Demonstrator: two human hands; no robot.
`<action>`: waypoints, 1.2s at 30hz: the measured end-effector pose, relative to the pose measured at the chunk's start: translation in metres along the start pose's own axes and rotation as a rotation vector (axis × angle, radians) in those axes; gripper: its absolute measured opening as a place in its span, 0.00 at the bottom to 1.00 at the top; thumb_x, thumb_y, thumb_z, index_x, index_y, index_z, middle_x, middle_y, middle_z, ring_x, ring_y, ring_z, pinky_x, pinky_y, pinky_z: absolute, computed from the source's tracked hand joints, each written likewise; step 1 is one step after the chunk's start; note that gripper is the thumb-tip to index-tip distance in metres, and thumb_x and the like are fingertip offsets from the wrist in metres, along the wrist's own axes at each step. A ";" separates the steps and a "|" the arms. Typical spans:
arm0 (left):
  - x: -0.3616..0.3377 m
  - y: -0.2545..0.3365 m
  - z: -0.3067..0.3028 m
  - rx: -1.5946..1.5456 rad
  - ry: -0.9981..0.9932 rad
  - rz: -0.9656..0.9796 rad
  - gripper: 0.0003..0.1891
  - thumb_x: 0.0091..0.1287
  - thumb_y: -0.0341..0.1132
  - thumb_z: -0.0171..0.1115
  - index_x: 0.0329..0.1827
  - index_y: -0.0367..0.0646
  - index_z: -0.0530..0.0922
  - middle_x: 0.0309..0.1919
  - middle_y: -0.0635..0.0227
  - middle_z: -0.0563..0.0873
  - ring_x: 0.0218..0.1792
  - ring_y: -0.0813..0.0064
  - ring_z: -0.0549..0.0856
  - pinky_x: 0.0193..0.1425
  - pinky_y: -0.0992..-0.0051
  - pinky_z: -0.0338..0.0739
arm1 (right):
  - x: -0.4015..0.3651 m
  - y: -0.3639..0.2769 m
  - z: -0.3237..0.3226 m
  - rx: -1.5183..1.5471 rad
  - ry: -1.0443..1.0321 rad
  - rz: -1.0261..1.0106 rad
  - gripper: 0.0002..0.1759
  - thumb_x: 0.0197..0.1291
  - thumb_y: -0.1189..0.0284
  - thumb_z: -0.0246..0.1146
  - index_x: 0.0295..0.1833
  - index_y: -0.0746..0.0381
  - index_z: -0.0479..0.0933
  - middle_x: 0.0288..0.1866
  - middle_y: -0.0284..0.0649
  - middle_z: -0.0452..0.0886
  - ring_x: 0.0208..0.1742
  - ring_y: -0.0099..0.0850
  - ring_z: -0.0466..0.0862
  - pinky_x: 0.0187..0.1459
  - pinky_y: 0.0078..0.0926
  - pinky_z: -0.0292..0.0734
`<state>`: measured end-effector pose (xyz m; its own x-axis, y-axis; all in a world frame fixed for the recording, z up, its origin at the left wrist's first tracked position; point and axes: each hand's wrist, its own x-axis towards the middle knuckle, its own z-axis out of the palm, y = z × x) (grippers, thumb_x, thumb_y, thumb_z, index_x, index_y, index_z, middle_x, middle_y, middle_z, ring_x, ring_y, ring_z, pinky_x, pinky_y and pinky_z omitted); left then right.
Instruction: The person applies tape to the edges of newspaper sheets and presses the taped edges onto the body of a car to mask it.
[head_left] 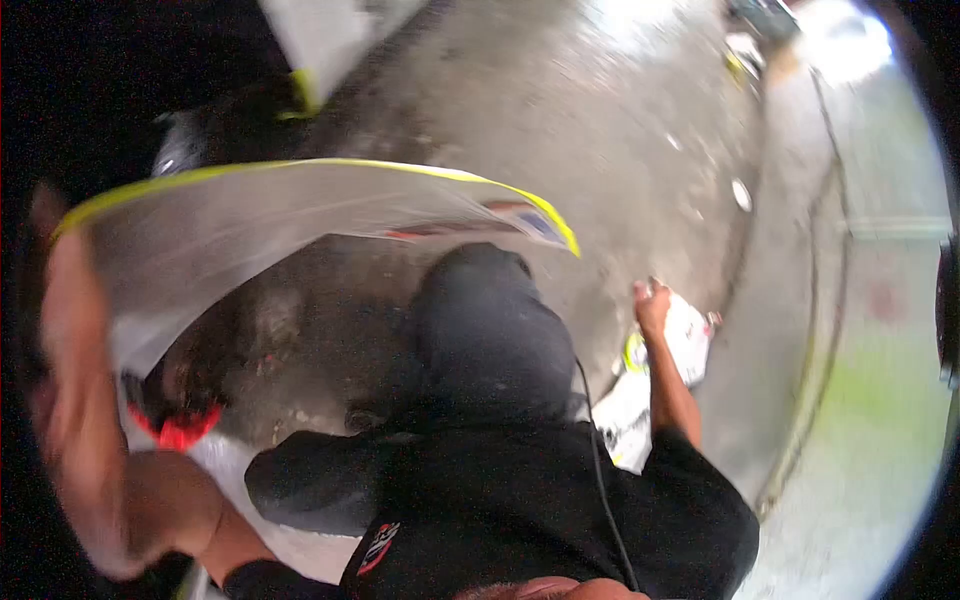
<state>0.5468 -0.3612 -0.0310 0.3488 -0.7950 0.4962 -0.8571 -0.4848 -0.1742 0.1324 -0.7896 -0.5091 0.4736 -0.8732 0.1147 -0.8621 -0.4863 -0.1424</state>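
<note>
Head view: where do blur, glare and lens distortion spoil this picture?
In the head view, motion blur smears the left hand and the yellow-edged clear sheet; glare burns out the floor at upper right; the fisheye lens bends the scene and blackens the corners; the right hand on the white bag looks sharper.

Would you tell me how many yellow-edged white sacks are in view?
3: raised sack in the left hand, second sack in the right hand, third sack at top left. Others may be hidden.

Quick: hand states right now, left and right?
Left hand: blurred, seems closed on the clear plastic bag.
Right hand: on the white sack; grip cannot be told.
</note>
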 end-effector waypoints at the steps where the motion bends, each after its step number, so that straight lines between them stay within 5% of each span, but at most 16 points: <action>1: -0.001 -0.003 -0.001 -0.002 0.000 -0.011 0.09 0.58 0.25 0.65 0.39 0.39 0.73 0.31 0.56 0.75 0.32 0.55 0.80 0.38 0.63 0.75 | 0.029 -0.040 -0.023 0.452 -0.043 0.179 0.26 0.70 0.60 0.69 0.65 0.68 0.80 0.57 0.53 0.84 0.59 0.42 0.84 0.61 0.36 0.78; 3: -0.004 -0.006 -0.001 0.000 -0.002 -0.030 0.08 0.58 0.24 0.64 0.37 0.39 0.73 0.30 0.56 0.75 0.31 0.55 0.80 0.37 0.63 0.75 | 0.032 -0.196 -0.151 1.019 0.058 -0.183 0.29 0.72 0.59 0.66 0.69 0.68 0.75 0.59 0.49 0.81 0.60 0.37 0.81 0.63 0.34 0.75; 7: -0.011 0.000 0.005 0.025 0.076 -0.030 0.06 0.56 0.24 0.63 0.33 0.38 0.73 0.28 0.56 0.74 0.31 0.54 0.78 0.36 0.61 0.73 | -0.038 -0.336 -0.278 0.959 0.282 -1.138 0.25 0.64 0.68 0.73 0.62 0.68 0.79 0.56 0.51 0.82 0.55 0.37 0.84 0.57 0.34 0.79; 9: -0.017 0.005 0.002 0.041 0.144 -0.031 0.07 0.54 0.25 0.63 0.31 0.39 0.71 0.27 0.57 0.73 0.31 0.52 0.78 0.35 0.59 0.73 | -0.062 -0.372 -0.291 1.107 -0.187 -1.287 0.22 0.58 0.70 0.77 0.55 0.68 0.82 0.47 0.50 0.84 0.46 0.40 0.86 0.49 0.35 0.81; 11: -0.022 0.004 -0.002 0.028 0.173 -0.054 0.09 0.52 0.26 0.63 0.29 0.39 0.70 0.26 0.59 0.72 0.31 0.53 0.77 0.35 0.58 0.72 | -0.066 -0.404 -0.264 1.193 -0.262 -1.090 0.17 0.56 0.71 0.78 0.48 0.68 0.84 0.39 0.48 0.85 0.38 0.41 0.86 0.43 0.34 0.81; 15: -0.028 0.008 -0.018 0.002 0.191 -0.069 0.10 0.51 0.25 0.65 0.28 0.39 0.70 0.26 0.59 0.72 0.31 0.54 0.77 0.35 0.59 0.72 | -0.060 -0.399 -0.261 1.063 0.574 -0.926 0.33 0.55 0.69 0.79 0.65 0.65 0.76 0.54 0.49 0.83 0.54 0.42 0.81 0.57 0.41 0.76; 16: -0.028 0.008 -0.022 -0.001 0.199 -0.074 0.10 0.51 0.25 0.65 0.28 0.39 0.70 0.26 0.59 0.72 0.31 0.54 0.77 0.34 0.59 0.72 | -0.057 -0.401 -0.265 0.927 0.464 -0.871 0.40 0.54 0.69 0.80 0.70 0.63 0.70 0.59 0.50 0.80 0.60 0.43 0.78 0.61 0.43 0.70; 19: -0.036 0.006 -0.028 -0.007 0.191 -0.106 0.11 0.50 0.24 0.65 0.28 0.39 0.69 0.26 0.58 0.71 0.31 0.53 0.76 0.34 0.59 0.71 | -0.043 -0.408 -0.225 0.842 0.291 -0.866 0.37 0.53 0.70 0.79 0.68 0.63 0.73 0.55 0.47 0.82 0.57 0.43 0.80 0.61 0.42 0.70; 24: -0.054 -0.006 -0.024 -0.040 0.186 -0.164 0.11 0.49 0.23 0.66 0.30 0.38 0.71 0.27 0.57 0.72 0.31 0.52 0.76 0.34 0.59 0.71 | -0.030 -0.401 -0.215 0.847 0.357 -0.841 0.09 0.58 0.73 0.74 0.44 0.61 0.84 0.38 0.41 0.85 0.47 0.43 0.83 0.59 0.40 0.71; 28: -0.063 -0.016 -0.019 -0.089 0.205 -0.194 0.10 0.50 0.21 0.66 0.31 0.37 0.72 0.27 0.56 0.73 0.31 0.51 0.76 0.34 0.60 0.70 | -0.011 -0.385 -0.229 0.722 0.347 -0.866 0.07 0.62 0.73 0.72 0.43 0.61 0.83 0.39 0.39 0.85 0.46 0.40 0.83 0.58 0.39 0.71; 36: -0.058 -0.015 -0.022 -0.132 0.166 -0.184 0.09 0.54 0.19 0.65 0.33 0.35 0.73 0.28 0.56 0.73 0.30 0.52 0.76 0.34 0.63 0.70 | -0.033 -0.395 -0.238 0.855 0.282 -0.863 0.28 0.56 0.61 0.77 0.59 0.62 0.80 0.45 0.39 0.85 0.53 0.41 0.81 0.58 0.38 0.70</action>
<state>0.5309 -0.3002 -0.0381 0.4456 -0.6218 0.6441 -0.8308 -0.5553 0.0387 0.4147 -0.5606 -0.2229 0.6796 -0.2733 0.6807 0.1544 -0.8539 -0.4971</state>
